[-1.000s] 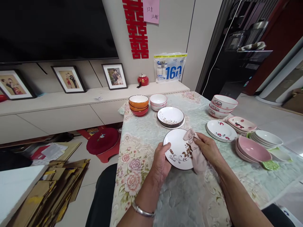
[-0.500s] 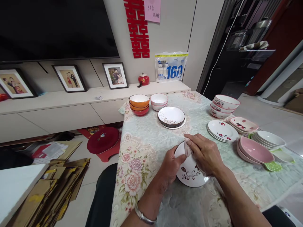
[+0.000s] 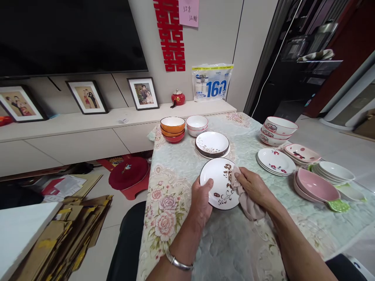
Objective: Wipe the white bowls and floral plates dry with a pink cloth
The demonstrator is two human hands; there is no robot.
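A white plate (image 3: 215, 177) with a dark rim and brown flower pattern is held over the near part of the table. My left hand (image 3: 201, 197) grips its left edge, thumb on the upper face and the other fingers hidden beneath. Closed around a pale pinkish cloth (image 3: 251, 207), my right hand (image 3: 250, 185) presses it to the plate's right rim, and the cloth's loose end hangs below. Just beyond the held plate stands a stack of similar brown-patterned plates (image 3: 212, 142).
Orange and red bowls (image 3: 172, 127) and pink-rimmed bowls (image 3: 197, 124) stand at the back. On the right are patterned bowls (image 3: 277, 132), flowered plates (image 3: 275, 160), strawberry dishes (image 3: 301, 153), pink dishes (image 3: 318, 184) and small white bowls (image 3: 334, 171). A red stool (image 3: 129, 173) is left of the table.
The plate has moved up and left, turned so its pattern lies on the right. My right hand has shifted from its top edge to the right rim, and more cloth shows.
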